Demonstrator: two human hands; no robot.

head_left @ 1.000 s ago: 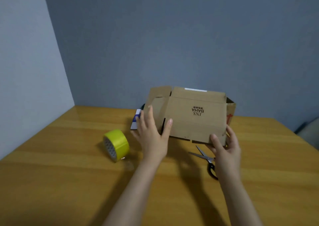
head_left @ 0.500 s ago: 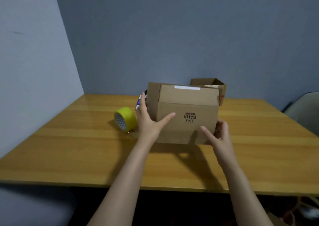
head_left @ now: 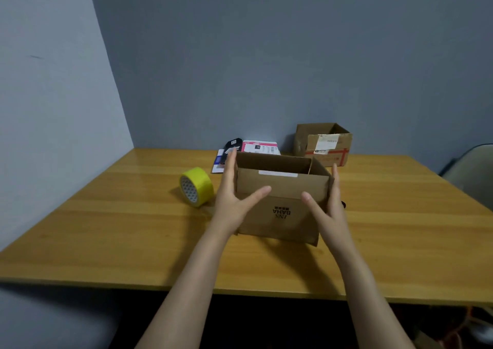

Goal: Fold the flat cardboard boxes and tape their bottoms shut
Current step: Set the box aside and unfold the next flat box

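A brown cardboard box printed with upside-down "INS BAHA" stands on the wooden table with its open top facing up. My left hand lies flat against its left side, fingers straight up and thumb across the front. My right hand presses the right side the same way. A yellow tape roll lies on the table just left of my left hand.
A second, opened cardboard box with labels stands at the back right by the wall. Flat packages lie behind the held box. A dark bit of something peeks out right of the box. A chair stands at the right edge.
The box has been turned from its flaps facing me to upright with the open top up, and both hands have shifted to its sides. My view has pulled back from the table.
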